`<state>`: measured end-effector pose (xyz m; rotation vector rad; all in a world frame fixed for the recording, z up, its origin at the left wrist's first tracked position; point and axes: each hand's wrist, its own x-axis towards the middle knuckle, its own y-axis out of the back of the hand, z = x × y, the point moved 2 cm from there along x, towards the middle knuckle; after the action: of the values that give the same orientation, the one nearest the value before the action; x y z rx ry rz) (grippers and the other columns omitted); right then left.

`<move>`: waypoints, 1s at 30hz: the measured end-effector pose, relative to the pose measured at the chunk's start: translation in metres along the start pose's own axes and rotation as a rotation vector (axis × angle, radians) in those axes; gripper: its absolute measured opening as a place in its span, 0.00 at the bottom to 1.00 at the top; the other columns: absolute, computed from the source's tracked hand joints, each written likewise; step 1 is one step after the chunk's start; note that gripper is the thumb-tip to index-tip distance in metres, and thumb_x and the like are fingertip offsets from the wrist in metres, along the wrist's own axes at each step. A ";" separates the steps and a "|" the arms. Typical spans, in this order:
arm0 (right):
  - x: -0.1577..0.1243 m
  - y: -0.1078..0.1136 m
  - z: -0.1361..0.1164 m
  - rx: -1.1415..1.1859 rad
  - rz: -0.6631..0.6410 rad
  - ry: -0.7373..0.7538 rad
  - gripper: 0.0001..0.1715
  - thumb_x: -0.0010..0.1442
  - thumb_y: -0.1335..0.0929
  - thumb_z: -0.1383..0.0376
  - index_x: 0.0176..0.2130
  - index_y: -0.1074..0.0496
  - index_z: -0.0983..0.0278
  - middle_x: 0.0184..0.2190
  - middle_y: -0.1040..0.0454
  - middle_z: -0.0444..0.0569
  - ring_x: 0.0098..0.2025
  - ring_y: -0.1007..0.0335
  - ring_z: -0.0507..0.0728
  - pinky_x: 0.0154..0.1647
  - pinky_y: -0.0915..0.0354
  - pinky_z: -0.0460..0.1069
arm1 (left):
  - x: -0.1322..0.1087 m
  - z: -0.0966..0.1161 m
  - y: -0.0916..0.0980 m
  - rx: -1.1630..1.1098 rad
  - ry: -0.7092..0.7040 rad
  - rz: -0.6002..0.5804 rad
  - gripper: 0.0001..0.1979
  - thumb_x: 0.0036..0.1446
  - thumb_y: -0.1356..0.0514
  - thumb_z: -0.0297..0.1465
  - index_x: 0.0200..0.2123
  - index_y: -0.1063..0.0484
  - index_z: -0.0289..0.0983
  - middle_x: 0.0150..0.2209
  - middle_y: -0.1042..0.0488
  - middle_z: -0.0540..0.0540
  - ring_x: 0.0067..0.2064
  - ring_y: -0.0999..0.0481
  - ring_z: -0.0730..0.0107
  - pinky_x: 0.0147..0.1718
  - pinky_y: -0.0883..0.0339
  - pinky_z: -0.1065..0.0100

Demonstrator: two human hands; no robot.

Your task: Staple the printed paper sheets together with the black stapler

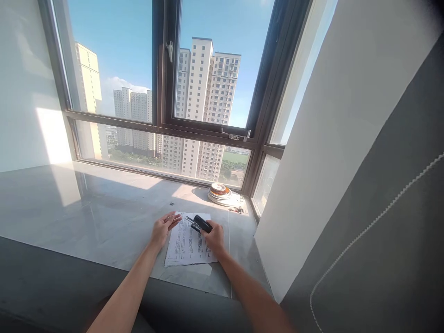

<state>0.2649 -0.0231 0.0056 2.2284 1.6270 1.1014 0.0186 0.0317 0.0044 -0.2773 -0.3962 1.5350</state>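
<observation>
My right hand (214,237) grips a black stapler (201,223) above the printed paper. The stapler's top is swung apart from its base, and a metal part sticks out toward the left. To the left of it, at the paper's upper left corner, is my left hand (164,229). Its thumb and fingers come together around something thin and too small to name, with other fingertips stretched toward the stapler. Lines of text cover the white paper (187,249), which lies flat on the grey sill.
Two small dark pieces (172,203) lie on the sill (104,208) beyond my left hand. A stack of round plates or coils (220,194) stands by the window corner, with small bits (237,210) beside it. A white beaded cord (367,222) hangs at the right.
</observation>
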 end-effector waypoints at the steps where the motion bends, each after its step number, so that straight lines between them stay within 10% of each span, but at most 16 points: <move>1: 0.000 0.000 0.002 0.005 -0.016 -0.018 0.18 0.53 0.24 0.66 0.46 0.17 0.60 0.39 0.16 0.50 0.42 0.21 0.64 0.44 0.30 0.53 | -0.002 0.002 -0.002 0.042 -0.019 -0.022 0.20 0.57 0.27 0.37 0.50 0.20 0.34 0.48 0.16 0.37 0.45 0.14 0.59 0.48 0.19 0.62; 7: -0.003 -0.002 0.007 -0.048 -0.042 0.048 0.14 0.50 0.23 0.68 0.39 0.21 0.60 0.32 0.19 0.47 0.35 0.23 0.62 0.35 0.32 0.51 | -0.020 0.011 -0.016 0.189 -0.148 -0.191 0.18 0.50 0.25 0.45 0.32 0.18 0.35 0.32 0.17 0.41 0.20 0.29 0.74 0.17 0.39 0.71; 13: -0.008 0.015 -0.011 -0.035 0.017 0.261 0.14 0.62 0.25 0.55 0.45 0.23 0.59 0.39 0.20 0.50 0.42 0.25 0.63 0.46 0.30 0.56 | -0.030 0.011 -0.023 0.238 -0.103 -0.382 0.20 0.50 0.25 0.46 0.26 0.21 0.34 0.13 0.38 0.54 0.15 0.46 0.81 0.17 0.56 0.73; 19: -0.017 0.019 -0.044 0.153 -0.134 0.696 0.21 0.72 0.31 0.56 0.61 0.26 0.55 0.56 0.22 0.53 0.56 0.28 0.63 0.58 0.32 0.59 | -0.034 0.008 -0.023 0.306 -0.059 -0.509 0.21 0.50 0.26 0.47 0.24 0.22 0.34 0.16 0.43 0.55 0.19 0.50 0.82 0.20 0.58 0.72; 30: -0.022 0.011 -0.053 0.247 -0.131 0.697 0.14 0.73 0.32 0.54 0.39 0.18 0.55 0.42 0.15 0.48 0.43 0.25 0.60 0.50 0.30 0.58 | -0.042 0.008 -0.029 0.344 -0.020 -0.600 0.23 0.45 0.23 0.47 0.25 0.20 0.32 0.16 0.41 0.54 0.21 0.47 0.81 0.22 0.58 0.71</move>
<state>0.2363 -0.0614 0.0387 1.9300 2.2285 1.8662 0.0423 -0.0111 0.0210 0.1230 -0.1974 0.9899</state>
